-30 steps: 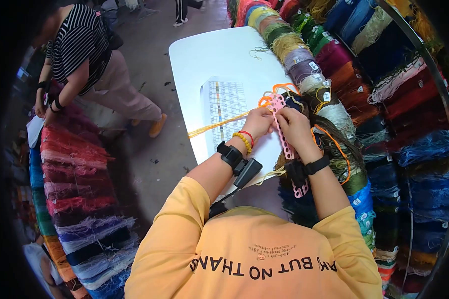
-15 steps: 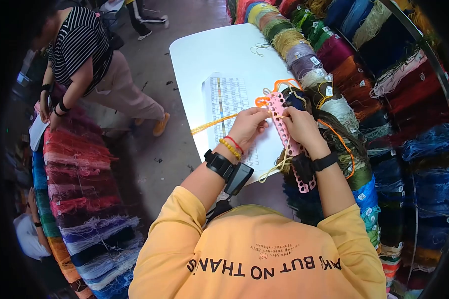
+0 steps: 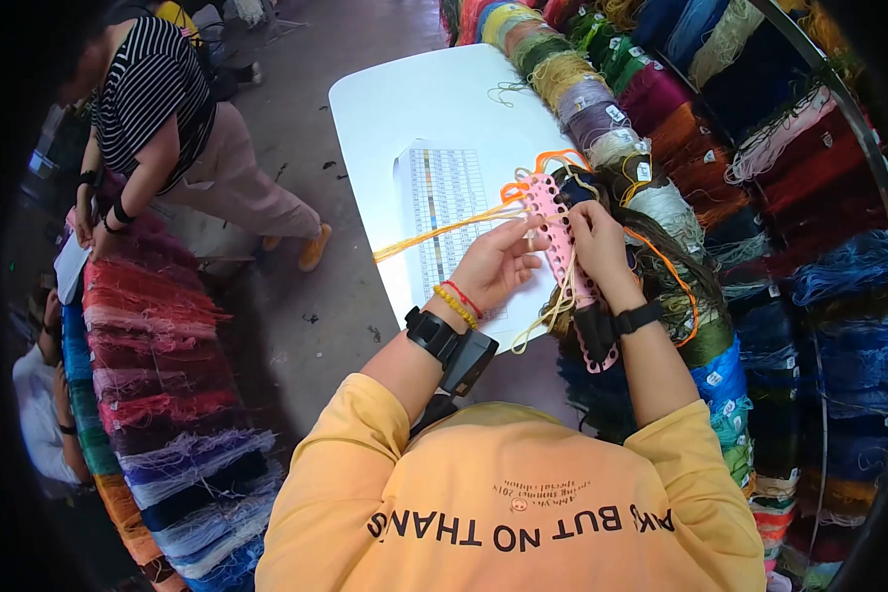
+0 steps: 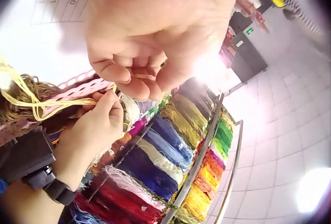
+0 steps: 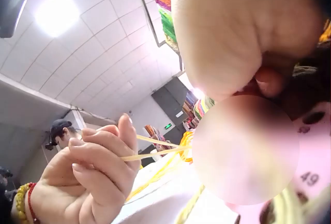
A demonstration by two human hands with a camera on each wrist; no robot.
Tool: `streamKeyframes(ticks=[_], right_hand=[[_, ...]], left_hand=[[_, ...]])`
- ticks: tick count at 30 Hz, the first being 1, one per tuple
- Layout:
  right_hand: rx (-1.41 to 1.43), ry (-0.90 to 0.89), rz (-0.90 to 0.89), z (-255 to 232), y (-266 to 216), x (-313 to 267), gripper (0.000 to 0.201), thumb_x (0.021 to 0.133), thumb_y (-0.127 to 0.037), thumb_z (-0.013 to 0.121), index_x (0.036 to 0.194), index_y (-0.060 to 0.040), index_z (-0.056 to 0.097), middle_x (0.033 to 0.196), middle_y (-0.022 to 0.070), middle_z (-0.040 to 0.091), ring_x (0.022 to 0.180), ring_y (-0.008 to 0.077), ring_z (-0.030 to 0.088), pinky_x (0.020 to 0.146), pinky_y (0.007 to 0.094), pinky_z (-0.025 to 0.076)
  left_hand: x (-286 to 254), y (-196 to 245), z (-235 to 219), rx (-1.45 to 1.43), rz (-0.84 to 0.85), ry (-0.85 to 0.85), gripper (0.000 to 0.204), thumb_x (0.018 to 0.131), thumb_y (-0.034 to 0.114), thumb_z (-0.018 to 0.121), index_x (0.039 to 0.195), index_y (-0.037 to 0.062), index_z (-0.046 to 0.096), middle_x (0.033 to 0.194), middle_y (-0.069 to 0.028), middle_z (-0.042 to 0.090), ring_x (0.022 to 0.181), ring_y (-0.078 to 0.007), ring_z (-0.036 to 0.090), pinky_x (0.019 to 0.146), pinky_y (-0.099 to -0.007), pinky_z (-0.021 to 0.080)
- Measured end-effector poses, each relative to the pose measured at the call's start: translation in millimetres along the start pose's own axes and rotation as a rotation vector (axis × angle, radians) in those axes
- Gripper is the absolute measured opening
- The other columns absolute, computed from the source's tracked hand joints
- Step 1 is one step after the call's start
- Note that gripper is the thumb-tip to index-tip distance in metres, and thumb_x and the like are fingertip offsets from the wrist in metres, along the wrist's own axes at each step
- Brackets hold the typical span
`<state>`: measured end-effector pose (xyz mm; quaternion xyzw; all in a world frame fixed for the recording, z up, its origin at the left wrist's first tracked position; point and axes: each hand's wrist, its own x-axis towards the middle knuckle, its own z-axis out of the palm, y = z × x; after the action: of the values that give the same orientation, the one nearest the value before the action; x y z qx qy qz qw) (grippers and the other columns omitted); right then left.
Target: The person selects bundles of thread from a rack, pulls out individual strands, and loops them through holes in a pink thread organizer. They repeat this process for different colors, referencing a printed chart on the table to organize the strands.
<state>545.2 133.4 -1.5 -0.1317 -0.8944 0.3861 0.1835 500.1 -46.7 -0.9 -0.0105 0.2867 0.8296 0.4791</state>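
A pink strip with rows of holes (image 3: 554, 222) lies at the right edge of the white table, with orange and yellow yarn through its upper end. My left hand (image 3: 498, 264) is left of the strip, palm up; pale yarn (image 5: 150, 154) runs round its curled fingers in the right wrist view. My right hand (image 4: 98, 120), at the strip's right edge, pinches pale yellow yarn (image 4: 62, 103) between thumb and fingers in the left wrist view. Loose loops of that yarn hang over the strip's lower part.
A printed chart (image 3: 451, 197) lies on the white table (image 3: 414, 99). Yellow strands (image 3: 434, 235) stretch left across it. Racks of coloured yarn (image 3: 661, 148) stand at right, another rack (image 3: 153, 345) at left. A person in a striped top (image 3: 158, 89) stands beside the left rack.
My left hand has drawn back from the strip and turned more palm up. My right hand stays by the strip's right side. The walker in the background has moved left.
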Motion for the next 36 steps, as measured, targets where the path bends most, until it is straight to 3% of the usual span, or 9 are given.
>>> streamKeyframes(ticks=[5,6,9,15,23,26,30,33,36], right_hand=[[0.005,-0.143,-0.211,-8,-35,-23,0.017,0.084,-0.019,0.057,0.084,-0.0030,0.059,0.076,0.0157,0.061,0.068,0.0316,0.061,0.059,0.0361,0.047],[0.025,-0.073,-0.101,-7,-29,-18,0.017,0.083,-0.021,0.057,0.083,-0.0037,0.060,0.077,0.0149,0.060,0.069,0.0311,0.061,0.061,0.0360,0.047],[-0.270,-0.032,0.035,-11,-10,4,0.029,0.081,-0.027,0.058,0.100,-0.0052,0.057,0.094,0.0153,0.061,0.086,0.0323,0.060,0.073,0.0403,0.047],[-0.586,-0.254,-0.096,-9,-29,-2,0.060,0.070,-0.033,0.064,0.122,-0.0079,0.046,0.105,0.0180,0.057,0.100,0.0356,0.054,0.086,0.0427,0.044],[0.085,-0.252,0.241,2,8,17,0.035,0.075,-0.017,0.065,0.103,0.0019,0.056,0.075,0.0042,0.058,0.069,0.0133,0.057,0.064,0.0264,0.046],[0.255,-0.311,0.360,3,9,22,0.019,0.078,-0.015,0.065,0.087,0.0013,0.059,0.070,0.0018,0.056,0.065,0.0107,0.054,0.061,0.0248,0.044],[0.454,-0.327,0.441,-5,11,23,0.015,0.084,-0.014,0.061,0.074,-0.0031,0.058,0.067,-0.0013,0.053,0.061,0.0077,0.046,0.058,0.0227,0.038],[0.487,-0.333,0.439,-9,10,22,0.015,0.084,-0.014,0.061,0.074,-0.0035,0.058,0.067,-0.0015,0.053,0.062,0.0075,0.046,0.059,0.0226,0.039],[0.472,-0.299,0.454,-9,19,23,0.015,0.084,-0.014,0.060,0.076,-0.0019,0.059,0.068,-0.0012,0.054,0.063,0.0079,0.047,0.060,0.0232,0.039]], left_hand=[[19,-8,-8,-0.016,0.001,-0.095,0.029,0.092,0.026,0.049,0.110,0.0042,0.057,0.099,-0.0050,0.060,0.074,-0.0090,0.056,0.061,-0.0197,0.046],[22,-9,-11,0.059,0.015,-0.051,0.029,0.091,0.027,0.051,0.108,0.0045,0.059,0.098,-0.0042,0.060,0.081,-0.0094,0.057,0.063,-0.0216,0.046],[19,-15,0,0.472,0.122,0.225,0.028,0.090,0.028,0.053,0.103,0.0041,0.061,0.094,-0.0032,0.061,0.081,-0.0104,0.056,0.067,-0.0233,0.045],[21,-20,-7,0.754,0.203,0.244,0.034,0.088,0.032,0.056,0.103,0.0024,0.063,0.092,-0.0028,0.062,0.083,-0.0098,0.055,0.073,-0.0246,0.042],[11,-13,-20,0.911,0.224,0.263,0.038,0.088,0.033,0.054,0.111,0.0037,0.061,0.094,-0.0034,0.063,0.086,-0.0097,0.055,0.073,-0.0241,0.042],[7,-14,-17,0.859,0.273,0.263,0.036,0.089,0.031,0.052,0.110,0.0036,0.062,0.099,-0.0048,0.063,0.087,-0.0108,0.057,0.074,-0.0242,0.042],[-17,3,-18,0.303,0.283,0.215,0.029,0.091,0.025,0.049,0.107,0.0041,0.061,0.101,-0.0088,0.063,0.081,-0.0135,0.060,0.069,-0.0231,0.043],[-33,16,-40,-0.103,0.214,0.194,0.024,0.092,0.028,0.049,0.079,0.0093,0.055,0.072,-0.0026,0.056,0.057,-0.0104,0.047,0.054,-0.0233,0.039],[-76,47,-68,-0.051,0.276,0.236,0.030,0.093,0.027,0.048,0.066,0.0138,0.044,0.056,0.0040,0.037,0.046,-0.0075,0.034,0.047,-0.0213,0.031]])
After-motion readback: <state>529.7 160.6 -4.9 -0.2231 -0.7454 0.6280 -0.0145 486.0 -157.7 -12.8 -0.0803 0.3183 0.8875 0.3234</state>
